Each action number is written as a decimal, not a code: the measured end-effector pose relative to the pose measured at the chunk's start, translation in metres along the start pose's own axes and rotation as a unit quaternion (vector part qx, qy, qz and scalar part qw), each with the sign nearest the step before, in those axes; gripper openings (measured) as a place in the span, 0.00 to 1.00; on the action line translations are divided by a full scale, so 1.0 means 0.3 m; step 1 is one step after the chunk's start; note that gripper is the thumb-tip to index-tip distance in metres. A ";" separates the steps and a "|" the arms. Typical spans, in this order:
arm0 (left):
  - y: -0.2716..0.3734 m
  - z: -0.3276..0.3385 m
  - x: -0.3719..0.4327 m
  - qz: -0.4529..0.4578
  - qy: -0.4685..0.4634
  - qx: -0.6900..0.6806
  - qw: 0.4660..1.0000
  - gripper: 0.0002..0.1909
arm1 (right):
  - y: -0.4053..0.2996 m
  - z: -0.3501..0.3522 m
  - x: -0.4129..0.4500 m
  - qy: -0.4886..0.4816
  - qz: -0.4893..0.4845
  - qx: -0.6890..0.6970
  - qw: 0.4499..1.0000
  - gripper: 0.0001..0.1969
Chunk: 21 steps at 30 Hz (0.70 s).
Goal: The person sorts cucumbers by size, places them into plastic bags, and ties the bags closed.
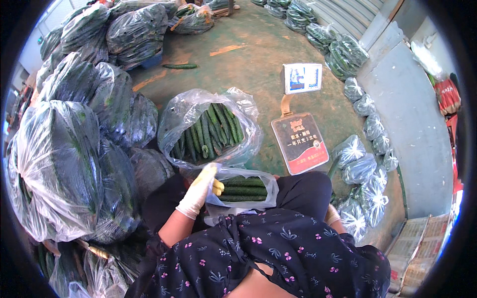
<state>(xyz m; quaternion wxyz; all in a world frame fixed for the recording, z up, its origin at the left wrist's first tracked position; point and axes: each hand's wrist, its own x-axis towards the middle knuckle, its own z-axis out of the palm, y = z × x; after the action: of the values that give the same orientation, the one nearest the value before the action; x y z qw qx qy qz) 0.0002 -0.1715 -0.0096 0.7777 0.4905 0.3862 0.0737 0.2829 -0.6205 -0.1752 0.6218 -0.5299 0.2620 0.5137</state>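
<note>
My left hand (204,187), in a pale glove with yellowed fingers, grips the left rim of a small clear plastic bag (275,197) in my lap. Several cucumbers (244,189) lie side by side inside that bag. Just beyond it stands a larger open plastic bag (169,123) filled with long dark green cucumbers (208,130). My right hand (331,215), also gloved, is beside my right thigh, mostly hidden behind the leg and sleeve, so its fingers cannot be seen. A flat scale (300,143) with a raised display box (303,78) stands on the floor to the front right.
Large stuffed plastic bags (59,149) are heaped along the left. Small tied bags (359,169) line the right side near a grey panel (417,149). More filled bags (344,56) stand at the back right. One loose cucumber (180,66) lies on the green floor (231,70).
</note>
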 end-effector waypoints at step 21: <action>0.025 -0.025 -0.003 -0.028 0.006 -0.160 0.987 0.26 | -0.064 1.269 -0.019 -0.425 -0.242 -0.666 0.563 0.14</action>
<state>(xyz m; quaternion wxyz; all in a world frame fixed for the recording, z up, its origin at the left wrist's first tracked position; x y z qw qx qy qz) -0.0036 -0.1630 -0.0045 0.8457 0.3483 0.3873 0.1160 0.2154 -0.2675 -0.0482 0.2328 -0.5577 -0.5868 0.5389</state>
